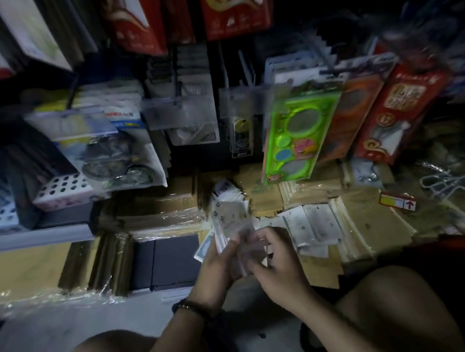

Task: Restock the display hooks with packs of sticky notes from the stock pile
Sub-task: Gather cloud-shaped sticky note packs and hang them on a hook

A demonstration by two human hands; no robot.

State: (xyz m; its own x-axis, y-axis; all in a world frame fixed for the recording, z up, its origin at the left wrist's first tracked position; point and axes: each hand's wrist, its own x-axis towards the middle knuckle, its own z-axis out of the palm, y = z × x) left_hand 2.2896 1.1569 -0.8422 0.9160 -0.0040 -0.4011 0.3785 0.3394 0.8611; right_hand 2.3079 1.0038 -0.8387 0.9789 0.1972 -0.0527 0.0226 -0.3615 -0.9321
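Both hands meet low in the middle, near the person's knees. The left hand (216, 265) has its fingers (230, 247) curled under a fanned bunch of clear packs of sticky notes (232, 218), which tilts up and away from it. The right hand (275, 263) pinches the near end of the same bunch, though blur hides exactly how. More packs lie loose in a stock pile (312, 224) just right of the hands, on brown wrapped bundles (158, 215). Display hooks (178, 88) jut out farther off, left of a green stencil pack (301, 134).
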